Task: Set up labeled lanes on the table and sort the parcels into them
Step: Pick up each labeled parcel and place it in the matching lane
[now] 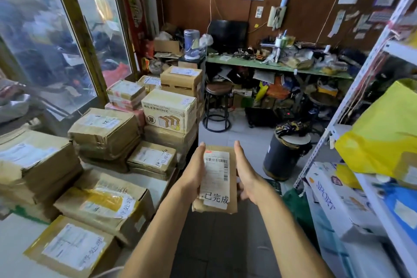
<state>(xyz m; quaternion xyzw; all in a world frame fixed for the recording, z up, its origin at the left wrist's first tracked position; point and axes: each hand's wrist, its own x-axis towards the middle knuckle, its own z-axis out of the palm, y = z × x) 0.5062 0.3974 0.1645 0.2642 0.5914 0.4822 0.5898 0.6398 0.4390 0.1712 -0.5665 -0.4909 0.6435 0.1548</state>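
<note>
flat brown cardboard parcel (216, 179) with white shipping label held clear of the table (13, 239) | left hand (193, 172) flat-fingered against its left edge | right hand (247, 176) straight-fingered beside its right edge

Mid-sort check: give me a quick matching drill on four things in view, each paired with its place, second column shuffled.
Things:
1. flat parcel
2. bread box
3. stool
4. yellow bag

Places:
A. on the shelf at right
B. between left hand and right hand
C. on the floor by the green table
D. atop the stacked cartons on the table

Pairs: 1-B, 2-D, 3-C, 4-A
</note>
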